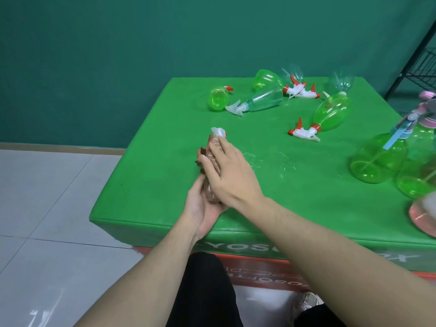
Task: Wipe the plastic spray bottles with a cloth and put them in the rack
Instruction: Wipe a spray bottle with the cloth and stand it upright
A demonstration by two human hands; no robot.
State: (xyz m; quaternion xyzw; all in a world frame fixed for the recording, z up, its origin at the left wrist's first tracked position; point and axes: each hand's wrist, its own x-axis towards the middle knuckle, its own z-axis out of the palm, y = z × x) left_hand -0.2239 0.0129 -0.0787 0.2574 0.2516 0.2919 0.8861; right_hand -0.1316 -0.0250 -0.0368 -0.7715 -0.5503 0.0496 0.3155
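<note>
A spray bottle lies over the near left part of the green table (146,190), almost wholly wrapped in a brown cloth (213,149); only its white spray head (218,131) pokes out at the far end. My left hand (203,208) cups the bottle's base from below. My right hand (230,171) lies over the cloth, fingers curled round the wrapped bottle. Several more green and clear spray bottles lie on the far side, among them a green one (331,113) with an orange-white trigger and a clear one (264,99).
Green bottles (377,159) and a pinkish one (424,215) stand close at the right edge. A black wire rack (422,64) stands beyond the table's far right corner. Water drops (266,160) glisten on the mat. Grey tiled floor lies to the left.
</note>
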